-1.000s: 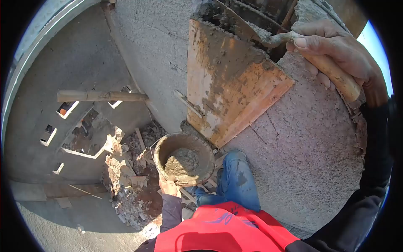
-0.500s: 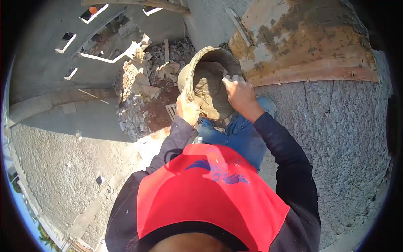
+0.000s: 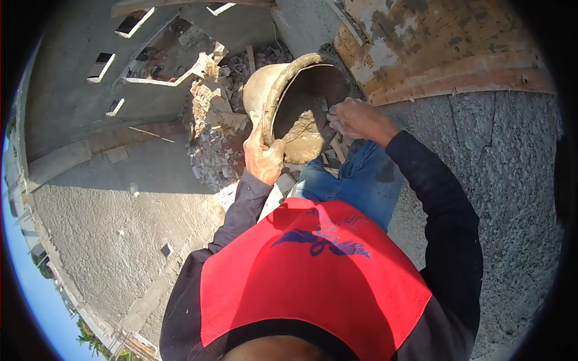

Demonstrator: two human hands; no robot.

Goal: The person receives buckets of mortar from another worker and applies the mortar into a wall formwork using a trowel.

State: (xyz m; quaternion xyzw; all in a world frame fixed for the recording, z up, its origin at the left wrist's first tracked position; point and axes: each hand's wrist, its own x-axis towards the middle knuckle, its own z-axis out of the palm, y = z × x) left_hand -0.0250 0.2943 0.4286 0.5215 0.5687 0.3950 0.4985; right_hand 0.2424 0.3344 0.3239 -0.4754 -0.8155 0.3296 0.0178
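A mortar-crusted bucket [image 3: 259, 89] is tipped on its side in front of me, its mouth turned toward my legs and right hand. Wet grey mortar [image 3: 303, 139] lies along its lower inside wall, near the lip. My left hand [image 3: 264, 157] is closed on the near-left part of the rim. At the right side of the mouth, my right hand [image 3: 356, 118] has its fingers curled closed. Something narrow and dark shows by those fingers, but I cannot make out what it is.
Broken rubble [image 3: 208, 147] lies beyond the bucket on the left. A mortar-stained wooden panel [image 3: 457, 51] stands against the rough wall [image 3: 481, 156] on the right. A grey wall with rectangular openings [image 3: 100, 67] rises at the upper left.
The bucket has tilted further, and its outer side shows more. Mortar sits lower, by the lip. My right hand has moved right, from over the mortar to the mouth's edge.
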